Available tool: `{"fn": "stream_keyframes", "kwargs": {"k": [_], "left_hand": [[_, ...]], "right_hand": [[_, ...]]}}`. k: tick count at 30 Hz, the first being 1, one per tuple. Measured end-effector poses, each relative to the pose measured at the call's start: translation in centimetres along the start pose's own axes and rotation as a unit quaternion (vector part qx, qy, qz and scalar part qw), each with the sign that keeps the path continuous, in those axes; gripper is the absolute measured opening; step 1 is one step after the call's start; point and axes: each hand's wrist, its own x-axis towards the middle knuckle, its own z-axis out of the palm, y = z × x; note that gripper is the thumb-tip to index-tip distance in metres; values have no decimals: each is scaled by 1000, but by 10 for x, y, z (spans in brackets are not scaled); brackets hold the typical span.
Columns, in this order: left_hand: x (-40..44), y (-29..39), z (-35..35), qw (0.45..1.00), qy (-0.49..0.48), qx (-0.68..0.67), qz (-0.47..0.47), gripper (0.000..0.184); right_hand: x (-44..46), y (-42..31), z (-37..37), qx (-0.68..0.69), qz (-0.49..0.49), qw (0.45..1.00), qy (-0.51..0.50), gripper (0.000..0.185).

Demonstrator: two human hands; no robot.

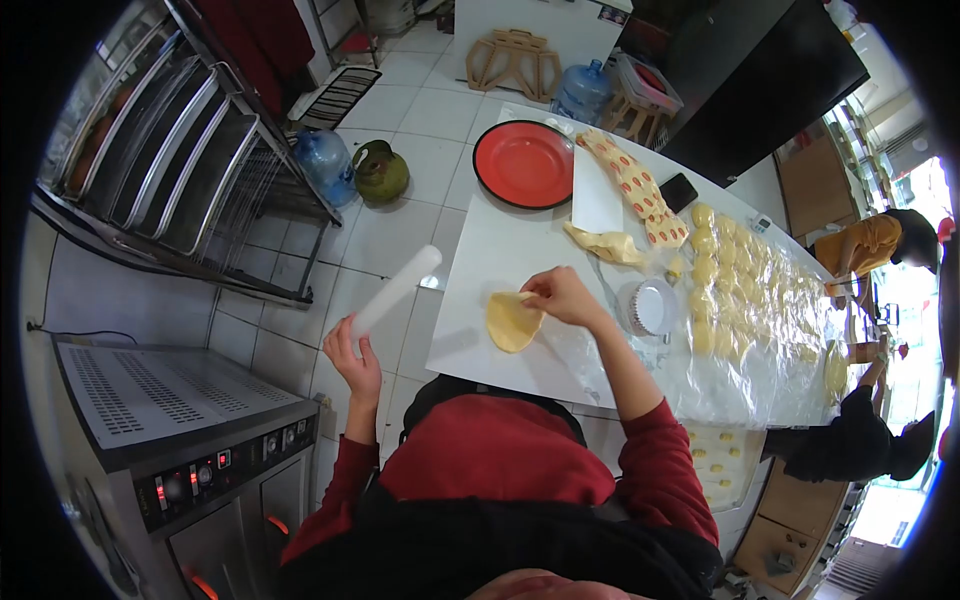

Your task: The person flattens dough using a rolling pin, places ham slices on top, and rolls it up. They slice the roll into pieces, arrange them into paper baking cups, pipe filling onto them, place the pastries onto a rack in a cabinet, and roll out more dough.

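My left hand [354, 362] is wrapped round one end of a white rolling pin [398, 292], held up off the table's left edge. With the fingertips of my right hand [562, 298] I pinch the upper right edge of a flat round of yellow dough [512, 324]. The dough is over the white table [470, 365]; whether its far side is lifted I cannot tell. Behind my right hand lies a larger loose piece of dough [612, 246]. To the right of that hand stand white paper baking cups [652, 307].
Rows of dough balls [715, 285] sit under clear plastic film on the right. A red plate [524, 163], printed wrapping [640, 195] and a phone [679, 192] are at the back. An oven [180, 400] and a tray rack [200, 150] stand left. Two people are at far right.
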Motion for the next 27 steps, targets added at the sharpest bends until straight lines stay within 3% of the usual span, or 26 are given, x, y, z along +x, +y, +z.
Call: {"fn": "stream_keyframes", "kwargs": {"k": [5,9,12,13,14,16,19,22,23,27], "left_hand": [[19,7,4,999,28,-29,-4,30],[24,14,14,998,16,-58,-9,30],[21,16,24,998,-22,-65,-12,30],[21,17,29,997,-37,-66,-14,30],[21,20,32,996,-62,-71,-9,30],[21,30,39,990,-113,-80,1,31],[20,47,54,971,-199,-99,90,33],[9,63,70,929,-300,-133,169,40],[5,65,78,911,-333,-143,195,44],[9,77,114,905,-368,-29,210,55]], "right_hand": [[-4,-39,-32,13,-30,998,51,18],[-26,-61,-20,-89,-86,973,194,16],[-43,-27,34,-214,-52,966,138,23],[-52,-16,59,-168,-27,978,120,32],[-61,14,91,-236,-99,960,111,43],[-84,15,107,-311,-108,944,14,53],[-83,-2,81,-45,-32,972,230,60],[-76,0,61,-166,-55,934,310,60],[-75,17,72,-201,-13,942,270,62],[-63,57,78,-261,81,920,280,54]]}}
